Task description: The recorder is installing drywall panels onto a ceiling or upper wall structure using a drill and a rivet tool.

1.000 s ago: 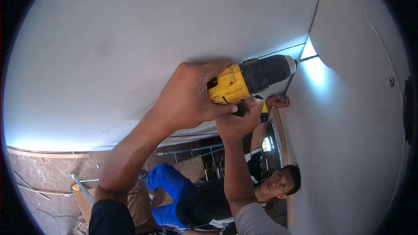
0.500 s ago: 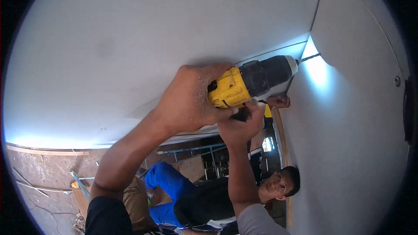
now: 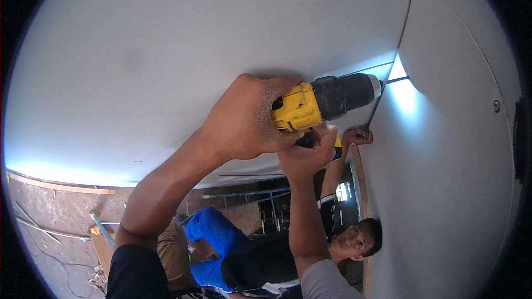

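A yellow and black cordless drill (image 3: 299, 109) is held up with its long thin bit (image 3: 397, 80) reaching the right-hand panel (image 3: 443, 177) close to a corner; whether the tip has entered the panel cannot be told. My left hand (image 3: 244, 113), dusted with pale grains, wraps round the back of the drill body. Below the body, my right hand (image 3: 310, 152) is closed about the drill's handle, which it mostly hides. Bright light falls on the panel around the bit.
A large pale panel (image 3: 166, 50) spreads over the upper left. Below, a person in a black top (image 3: 260, 260) and blue trousers looks up, with a raised hand (image 3: 359, 135) at the right panel. A wooden strip (image 3: 360, 188) edges that panel. Blue metal bars (image 3: 249, 194) and cables lie lower left.
The drill and both my hands sit slightly farther right and lower in the picture. The view has shifted a little, and the grip on the drill is the same.
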Tool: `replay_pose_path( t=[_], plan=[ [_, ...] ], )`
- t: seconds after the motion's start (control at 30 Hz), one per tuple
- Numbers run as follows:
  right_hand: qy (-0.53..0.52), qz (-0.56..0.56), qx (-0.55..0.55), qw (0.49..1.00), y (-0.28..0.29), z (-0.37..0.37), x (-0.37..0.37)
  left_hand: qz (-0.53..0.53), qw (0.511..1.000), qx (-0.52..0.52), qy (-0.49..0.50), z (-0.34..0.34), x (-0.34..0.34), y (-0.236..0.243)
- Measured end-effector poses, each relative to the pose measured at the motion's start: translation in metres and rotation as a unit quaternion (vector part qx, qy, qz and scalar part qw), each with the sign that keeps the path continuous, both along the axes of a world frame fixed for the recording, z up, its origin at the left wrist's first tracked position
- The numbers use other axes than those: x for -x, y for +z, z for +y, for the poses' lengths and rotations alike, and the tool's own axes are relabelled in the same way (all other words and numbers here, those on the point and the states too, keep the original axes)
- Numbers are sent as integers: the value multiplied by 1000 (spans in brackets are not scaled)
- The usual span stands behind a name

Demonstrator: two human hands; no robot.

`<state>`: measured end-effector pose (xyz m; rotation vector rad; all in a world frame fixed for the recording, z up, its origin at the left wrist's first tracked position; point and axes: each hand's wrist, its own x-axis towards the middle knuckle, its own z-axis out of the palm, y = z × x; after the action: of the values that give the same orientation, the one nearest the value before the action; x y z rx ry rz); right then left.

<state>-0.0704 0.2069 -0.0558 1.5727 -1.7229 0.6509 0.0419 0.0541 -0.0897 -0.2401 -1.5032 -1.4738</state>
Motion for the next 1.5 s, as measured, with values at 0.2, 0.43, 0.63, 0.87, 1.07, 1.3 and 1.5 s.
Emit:
replay_pose_path(
  t=[0.2, 0.43, 0.63, 0.87, 1.07, 1.3, 1.5],
  plan=[
    [-28, 4, 0, 1000, 0, 2, 2, 20, 999, -2, 33, 2, 3, -1],
    [-19, -6, -6, 1000, 5, 3, 3, 36, 999, -22, 18, 3, 5, 2],
    [-29, 28, -37, 999, 10, 3, 0, 50, 998, -10, 38, 2, 7, 1],
    [-14, -14, 4, 1000, 44, -5, 4, 32, 997, 38, 66, -4, 11, 37],
    [-45, -13, -6, 999, 42, -8, 2, 97, 993, 4, 72, -2, 18, 34],
    [-81, -24, -25, 996, 36, -15, -11, 48, 993, 30, 99, 0, 15, 32],
    [-129, 11, -81, 988, 37, -13, -17, 29, 996, 37, 81, 2, 17, 29]
  ],
)
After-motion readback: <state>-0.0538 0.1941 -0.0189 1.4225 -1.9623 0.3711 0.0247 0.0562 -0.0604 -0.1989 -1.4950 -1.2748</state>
